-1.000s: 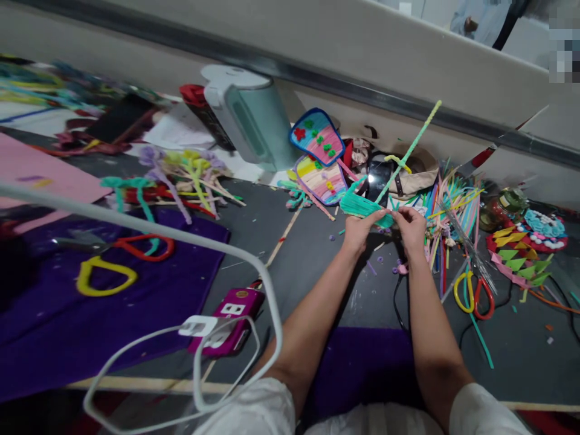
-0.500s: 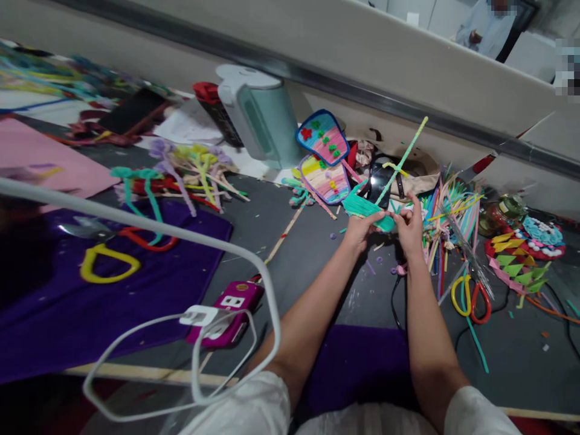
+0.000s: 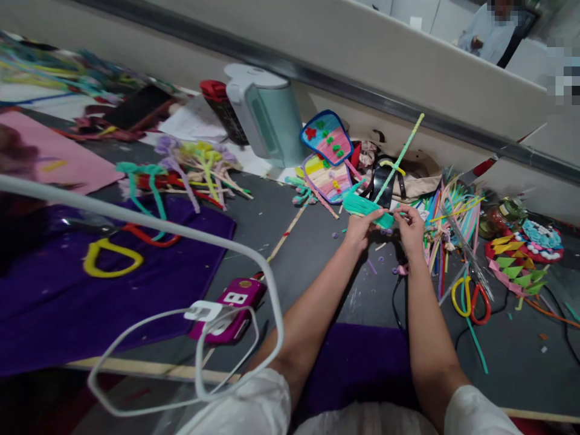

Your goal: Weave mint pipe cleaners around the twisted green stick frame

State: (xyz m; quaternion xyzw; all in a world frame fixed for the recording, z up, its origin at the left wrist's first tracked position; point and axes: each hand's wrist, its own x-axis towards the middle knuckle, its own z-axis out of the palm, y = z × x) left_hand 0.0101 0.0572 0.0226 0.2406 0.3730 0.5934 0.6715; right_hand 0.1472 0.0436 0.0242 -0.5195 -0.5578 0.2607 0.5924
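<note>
We hold a teal woven piece point(image 3: 365, 207) up above the dark grey surface point(image 3: 317, 266), between both hands. Our left hand point(image 3: 360, 228) has its grip closed on the lower right edge of that piece, thumb on top. Our right hand point(image 3: 410, 226) pinches, just beside the left, the foot of a long pale green pipe cleaner point(image 3: 401, 158) that rises slantwise from the piece toward the wall, so this grip too is clenched on something thin. Behind the hands lie two striped fan-shaped pieces point(image 3: 327, 138), one partly over the other, near a pale green kettle point(image 3: 267, 118). To the right of our right hand a heap of coloured pipe cleaners point(image 3: 448, 211) spreads over the surface, and nearer to us a pair of scissors with yellow and red handles point(image 3: 471, 297) lies flat. To the left a purple cloth point(image 3: 67, 302) carries a yellow loop point(image 3: 111, 258), and a magenta phone point(image 3: 229, 308) rests at its edge under a white cable point(image 3: 181, 235).
</note>
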